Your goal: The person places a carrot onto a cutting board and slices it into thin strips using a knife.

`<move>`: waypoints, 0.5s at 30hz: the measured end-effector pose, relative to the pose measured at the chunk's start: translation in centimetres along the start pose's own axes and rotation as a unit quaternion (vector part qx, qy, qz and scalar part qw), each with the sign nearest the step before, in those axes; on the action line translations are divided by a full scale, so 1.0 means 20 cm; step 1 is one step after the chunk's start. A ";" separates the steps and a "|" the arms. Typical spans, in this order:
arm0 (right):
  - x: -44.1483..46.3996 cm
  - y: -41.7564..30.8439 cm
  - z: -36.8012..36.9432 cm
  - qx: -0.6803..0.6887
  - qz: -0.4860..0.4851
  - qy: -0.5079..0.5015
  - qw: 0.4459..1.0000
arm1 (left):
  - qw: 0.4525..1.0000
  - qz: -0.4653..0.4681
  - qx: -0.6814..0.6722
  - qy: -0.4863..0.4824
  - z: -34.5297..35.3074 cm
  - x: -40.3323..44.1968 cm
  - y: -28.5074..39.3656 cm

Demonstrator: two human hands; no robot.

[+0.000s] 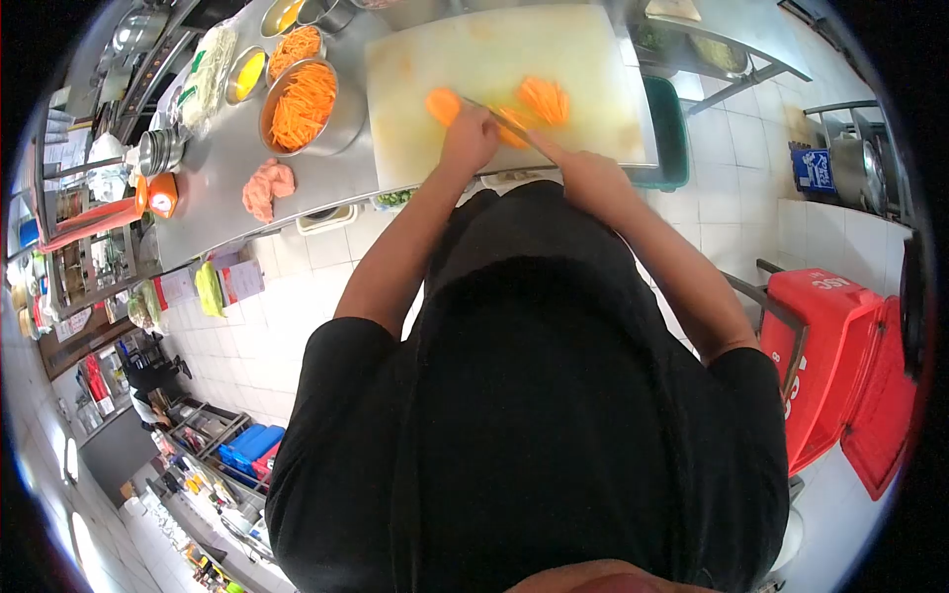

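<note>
On the pale cutting board (415,59), my right hand (595,185) grips a knife (529,136) by its handle, the blade slanting up and left. My left hand (471,138) has its fingers curled close to the blade's tip, against a piece of carrot (443,105); its fingertips are partly hidden. Beside the blade lie cut carrot pieces (511,127). Farther right on the board is a small fanned pile of carrot slices (544,100).
Left of the board stands a steel pot of carrot strips (303,107), with a second bowl of strips (296,47) behind. A crumpled pink cloth (268,189) and an orange scale (162,195) lie on the steel counter (213,178). A green bin (667,133) stands right; a red bin (825,356) is lower right.
</note>
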State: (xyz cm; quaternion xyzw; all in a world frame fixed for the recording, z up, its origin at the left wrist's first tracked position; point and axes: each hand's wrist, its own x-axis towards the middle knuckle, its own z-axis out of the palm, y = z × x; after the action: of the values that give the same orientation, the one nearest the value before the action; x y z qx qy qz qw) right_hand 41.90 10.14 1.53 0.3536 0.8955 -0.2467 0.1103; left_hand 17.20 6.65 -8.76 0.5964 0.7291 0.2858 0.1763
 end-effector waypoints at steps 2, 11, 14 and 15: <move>0.05 0.06 0.19 0.018 -0.013 0.047 0.999 | 1.000 0.011 0.012 -0.013 0.04 -0.02 -0.05; -0.03 -0.01 -0.02 0.018 -0.012 0.009 1.000 | 1.000 0.000 0.012 0.000 -0.01 -0.01 0.01; 0.01 0.02 0.08 0.061 -0.015 0.016 0.998 | 0.999 0.030 0.017 0.015 0.00 0.00 -0.02; 0.05 0.03 0.15 0.079 -0.003 0.010 0.997 | 0.999 0.045 0.016 0.017 0.00 -0.01 -0.03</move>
State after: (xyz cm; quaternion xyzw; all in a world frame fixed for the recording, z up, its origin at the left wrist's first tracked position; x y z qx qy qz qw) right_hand 41.68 9.51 -1.63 0.3608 0.8753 -0.3137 0.0723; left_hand 16.89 6.37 -9.16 0.6265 0.7089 0.2916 0.1412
